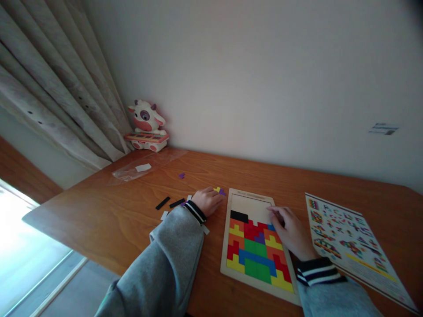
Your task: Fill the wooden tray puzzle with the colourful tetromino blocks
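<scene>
My left hand (pixel 208 201) lies low over the table with its fingers stretched forward. Just beyond its fingertips are a yellow piece (pixel 217 189) and a purple piece (pixel 222 192); whether the fingers touch them I cannot tell. My right hand (pixel 292 231) rests over the right edge of a wooden puzzle board (pixel 251 197), thumb and forefinger slightly apart, with no piece visible between them. Coloured block pieces fill the board's lower part, and a black piece (pixel 239 216) lies at the upper left of them. Bare wood shows in the upper part.
Black strips (pixel 163 203), white pieces (pixel 164 215) and a purple piece (pixel 182 175) lie left of my left hand. A printed pattern sheet (pixel 350 242) is at the right. Further back are a clear plastic bag (pixel 127 175) and a cow toy with a keyboard (pixel 147 125).
</scene>
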A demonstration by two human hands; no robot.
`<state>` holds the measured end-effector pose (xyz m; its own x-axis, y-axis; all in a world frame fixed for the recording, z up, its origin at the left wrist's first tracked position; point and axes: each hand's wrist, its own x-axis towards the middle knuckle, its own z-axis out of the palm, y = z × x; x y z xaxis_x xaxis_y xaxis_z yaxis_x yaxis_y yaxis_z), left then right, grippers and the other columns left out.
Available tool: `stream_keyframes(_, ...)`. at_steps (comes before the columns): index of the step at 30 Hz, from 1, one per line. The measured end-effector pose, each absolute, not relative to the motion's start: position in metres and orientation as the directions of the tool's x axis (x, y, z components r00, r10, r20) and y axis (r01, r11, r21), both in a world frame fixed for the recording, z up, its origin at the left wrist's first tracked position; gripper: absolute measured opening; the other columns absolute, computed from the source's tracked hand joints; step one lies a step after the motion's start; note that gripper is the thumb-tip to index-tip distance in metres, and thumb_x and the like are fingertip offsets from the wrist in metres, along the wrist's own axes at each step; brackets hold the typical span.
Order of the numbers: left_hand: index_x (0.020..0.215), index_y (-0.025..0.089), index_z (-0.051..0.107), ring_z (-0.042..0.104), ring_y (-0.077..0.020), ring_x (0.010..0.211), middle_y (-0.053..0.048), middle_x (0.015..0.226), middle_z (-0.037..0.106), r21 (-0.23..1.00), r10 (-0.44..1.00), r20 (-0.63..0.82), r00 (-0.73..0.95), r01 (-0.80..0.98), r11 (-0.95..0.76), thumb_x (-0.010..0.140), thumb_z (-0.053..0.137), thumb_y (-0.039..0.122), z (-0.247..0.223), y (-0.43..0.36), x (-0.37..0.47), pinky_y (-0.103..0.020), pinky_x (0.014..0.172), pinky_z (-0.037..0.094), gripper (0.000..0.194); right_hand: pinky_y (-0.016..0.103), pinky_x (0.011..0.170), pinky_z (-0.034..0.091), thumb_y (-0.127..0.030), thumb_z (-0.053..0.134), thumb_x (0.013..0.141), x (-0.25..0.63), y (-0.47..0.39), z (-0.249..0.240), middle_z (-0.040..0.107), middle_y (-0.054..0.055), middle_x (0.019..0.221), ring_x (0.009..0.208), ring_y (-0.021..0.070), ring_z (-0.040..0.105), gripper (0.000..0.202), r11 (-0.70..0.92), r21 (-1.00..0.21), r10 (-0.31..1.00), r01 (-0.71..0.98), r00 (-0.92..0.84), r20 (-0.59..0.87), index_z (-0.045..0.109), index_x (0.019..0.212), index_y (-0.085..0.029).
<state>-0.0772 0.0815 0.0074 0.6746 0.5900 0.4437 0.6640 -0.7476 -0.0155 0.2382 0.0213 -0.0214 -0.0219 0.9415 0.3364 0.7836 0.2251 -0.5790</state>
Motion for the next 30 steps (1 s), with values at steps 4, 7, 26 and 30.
stream_keyframes(4, 0.093, 0.02, 0.068, 0.066, -0.0157, 0.075, -0.004, 0.085, 0.071, 0.022, 0.53, 0.531, 0.661, 0.614, -0.789, 0.101, 0.042, 0.037, 0.006, 0.074, -0.066, -0.026, 0.07, 0.053, 0.032, 0.037, 0.078, 0.051, -0.048, 0.045, 0.095, 0.236, 0.02, -0.018, 0.066, 0.009, 0.101, 0.087, 0.0226, 0.063, 0.036, 0.209, -0.629, 0.91, 0.748, 0.086, 0.405, 0.062, 0.109, -0.021)
stream_keyframes(7, 0.091, 0.019, 0.068, 0.068, -0.0154, 0.077, -0.004, 0.083, 0.071, 0.045, 0.504, 0.54, 0.674, 0.574, -0.817, 0.102, 0.042, 0.037, 0.005, 0.068, -0.057, -0.025, 0.069, 0.053, 0.034, 0.035, 0.074, 0.051, -0.05, 0.046, 0.095, 0.234, 0.018, -0.015, 0.068, 0.007, 0.099, 0.083, 0.0216, 0.063, 0.035, 0.21, -0.668, 0.895, 0.713, 0.136, 0.426, 0.062, 0.109, -0.023)
stream_keyframes(26, 0.129, 0.017, 0.045, 0.072, -0.016, 0.077, -0.006, 0.092, 0.073, 0.226, 0.419, 0.598, 0.683, 0.358, -0.906, 0.103, 0.034, 0.037, -0.001, 0.026, -0.017, -0.025, 0.071, 0.057, 0.035, 0.037, 0.081, 0.054, -0.029, 0.063, 0.089, 0.184, -0.013, 0.01, 0.071, 0.006, 0.092, 0.089, 0.0226, 0.066, 0.009, 0.645, -0.501, 0.76, 0.577, -0.42, 0.495, 0.067, 0.094, -0.023)
stream_keyframes(30, 0.127, 0.017, 0.048, 0.07, -0.0169, 0.083, -0.007, 0.099, 0.073, 0.244, 0.43, 0.59, 0.683, 0.357, -0.902, 0.103, 0.037, 0.034, 0.004, 0.024, -0.016, -0.027, 0.074, 0.057, 0.032, 0.033, 0.075, 0.056, -0.03, 0.058, 0.092, 0.186, -0.012, 0.008, 0.072, 0.005, 0.09, 0.083, 0.0203, 0.068, 0.011, 0.536, -0.627, 0.844, 0.565, -0.328, 0.425, 0.066, 0.092, -0.023)
